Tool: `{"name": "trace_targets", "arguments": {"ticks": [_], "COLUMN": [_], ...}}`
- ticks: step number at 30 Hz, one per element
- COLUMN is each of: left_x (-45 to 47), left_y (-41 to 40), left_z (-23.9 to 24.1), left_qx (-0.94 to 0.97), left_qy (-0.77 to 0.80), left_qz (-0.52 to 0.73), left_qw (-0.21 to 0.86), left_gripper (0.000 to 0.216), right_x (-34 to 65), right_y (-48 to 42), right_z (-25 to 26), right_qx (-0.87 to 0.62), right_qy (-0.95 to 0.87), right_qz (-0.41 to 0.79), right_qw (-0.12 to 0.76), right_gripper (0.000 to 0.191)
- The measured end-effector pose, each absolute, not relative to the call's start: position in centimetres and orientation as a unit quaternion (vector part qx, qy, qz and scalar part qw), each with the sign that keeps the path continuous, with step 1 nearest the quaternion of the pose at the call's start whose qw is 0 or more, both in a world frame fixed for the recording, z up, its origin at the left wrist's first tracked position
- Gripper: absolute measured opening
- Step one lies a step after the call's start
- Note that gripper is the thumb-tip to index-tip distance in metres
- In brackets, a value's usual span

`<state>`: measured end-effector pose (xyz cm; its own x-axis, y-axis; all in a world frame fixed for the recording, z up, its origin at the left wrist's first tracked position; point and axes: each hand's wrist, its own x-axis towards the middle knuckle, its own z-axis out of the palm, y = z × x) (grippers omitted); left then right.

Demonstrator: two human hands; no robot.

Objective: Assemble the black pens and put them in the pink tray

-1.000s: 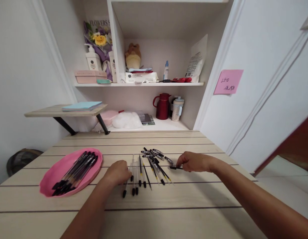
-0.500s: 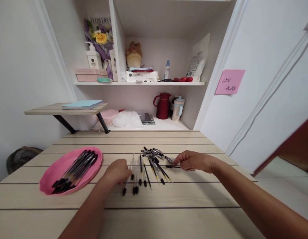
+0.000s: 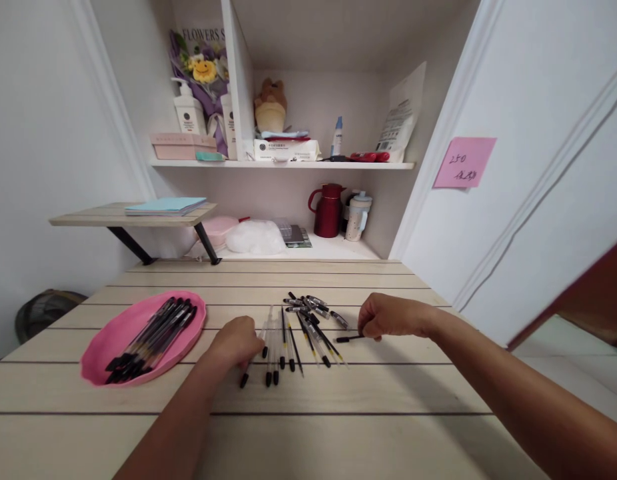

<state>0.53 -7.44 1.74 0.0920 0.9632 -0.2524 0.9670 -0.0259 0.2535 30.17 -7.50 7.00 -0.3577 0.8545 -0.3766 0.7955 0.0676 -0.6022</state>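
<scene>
My left hand, fingers curled, grips a clear pen barrel with a black end at the left of a row of similar barrels. My right hand pinches a thin black pen part with a thicker left end, just above the table; whether it is a refill cannot be told. Between my hands lie ink refills with yellow bands, and a pile of black-and-clear pen caps and parts. A pink tray left of my left hand holds several black pens.
The slatted wooden table runs back to a white shelf unit. A small raised shelf with blue paper stands at back left. Behind are a red jug and a pale cup.
My right hand has shifted slightly right and up, drawing the black part with it. The left barrel's black end has swung a little left in my left hand.
</scene>
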Motion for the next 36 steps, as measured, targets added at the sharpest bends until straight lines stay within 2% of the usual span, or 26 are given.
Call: {"name": "trace_targets", "arguments": {"ticks": [8, 15, 18, 27, 29, 33, 36], "left_x": [0.6, 0.5, 0.3, 0.0, 0.6, 2.3, 3.3], "left_y": [-7.4, -7.5, -7.4, -6.7, -6.8, -7.9, -8.6], "left_z": [1.9, 1.7, 1.5, 2.0, 2.0, 1.9, 1.9], "left_qx": [0.719, 0.709, 0.706, 0.728, 0.731, 0.672, 0.647], "left_qy": [0.67, 0.677, 0.679, 0.644, 0.598, 0.464, 0.43], "left_qz": [0.0, 0.014, 0.025, 0.13, 0.189, 0.276, 0.28], "left_qw": [0.184, 0.198, 0.201, 0.194, 0.27, 0.507, 0.564], "left_gripper": [0.018, 0.013, 0.014, 0.007, 0.006, 0.004, 0.006], "right_x": [29.4, 30.0, 30.2, 27.3, 26.1, 23.7, 22.6], "right_y": [-6.8, -6.8, -7.2, -7.0, -6.8, -6.8, -7.0], "right_z": [9.4, 10.3, 9.9, 5.1, 3.9, 2.7, 2.6], "right_qx": [-0.551, -0.545, -0.545, -0.451, -0.429, -0.369, -0.338], "right_qy": [-0.769, -0.767, -0.742, -0.604, -0.563, -0.494, -0.447], "right_qz": [0.324, 0.338, 0.385, 0.55, 0.574, 0.618, 0.608], "right_qw": [-0.022, 0.008, 0.073, 0.359, 0.412, 0.488, 0.562], "right_gripper": [0.018, 0.017, 0.018, 0.024, 0.024, 0.023, 0.025]}}
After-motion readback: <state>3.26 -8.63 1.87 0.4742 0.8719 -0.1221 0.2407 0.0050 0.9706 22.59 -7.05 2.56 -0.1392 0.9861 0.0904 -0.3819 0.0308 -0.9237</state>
